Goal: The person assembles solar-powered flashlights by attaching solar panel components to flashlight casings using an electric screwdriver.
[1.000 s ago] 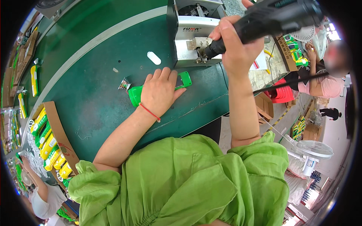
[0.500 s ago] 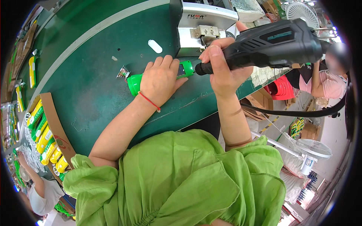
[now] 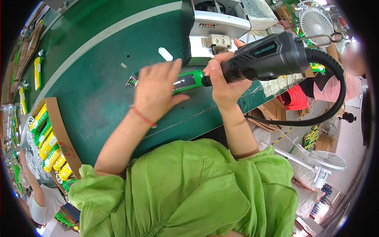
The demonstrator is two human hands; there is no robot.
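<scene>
Mid-frame, the left hand point(image 3: 156, 89) is splayed over a torch point(image 3: 188, 81); the right hand point(image 3: 229, 81), apart, grips a driver point(image 3: 268, 59).

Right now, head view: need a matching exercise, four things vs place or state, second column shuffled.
Things
1. black electric screwdriver
2. green flashlight housing
3. white rounded plate
4. cardboard box

Place or state
A. on the green bench, clear of both hands, near the silver machine
B. holding yellow-and-green flashlights
C. gripped in the right hand
D. partly hidden by the left hand

Pairs: 1-C, 2-D, 3-A, 4-B
</scene>
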